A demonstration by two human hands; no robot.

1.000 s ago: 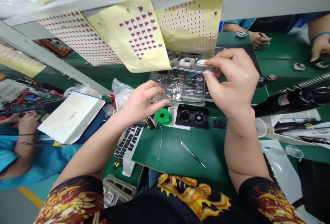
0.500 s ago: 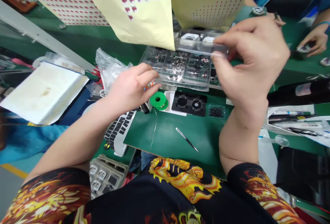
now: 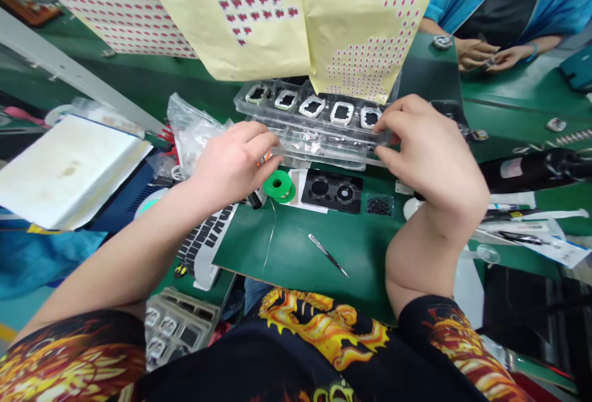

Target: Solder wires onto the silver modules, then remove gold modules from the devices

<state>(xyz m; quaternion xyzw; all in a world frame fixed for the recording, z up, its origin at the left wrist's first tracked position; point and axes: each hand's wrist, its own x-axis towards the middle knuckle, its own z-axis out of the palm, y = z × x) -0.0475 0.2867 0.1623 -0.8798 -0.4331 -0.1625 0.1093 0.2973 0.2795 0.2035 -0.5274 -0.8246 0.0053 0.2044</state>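
My right hand (image 3: 428, 149) pinches the right end of a clear compartment tray (image 3: 300, 119) between thumb and fingers. White square frames with dark centres (image 3: 342, 113) sit in a row in its compartments. This tray rests over a lower clear parts tray (image 3: 319, 156), hiding much of the small metal parts in it. My left hand (image 3: 235, 158) is at the lower tray's left edge, fingers curled around it, thumb below. Close to that thumb is a green spool (image 3: 279, 185) with a thin wire. Tweezers (image 3: 328, 255) lie on the green mat (image 3: 287, 248).
Yellow sheets with red marks (image 3: 263, 32) hang over the trays. A black plate with two round openings (image 3: 332, 190) and a small box of black pieces (image 3: 379, 205) are in front. Plastic bags (image 3: 189, 134) lie at left. Across the bench are a co-worker's hands (image 3: 490, 57).
My right hand has lowered the upper tray toward me onto the lower one, covering most of its compartments. My left hand stays at the lower tray's edge. The camera view has shifted slightly.
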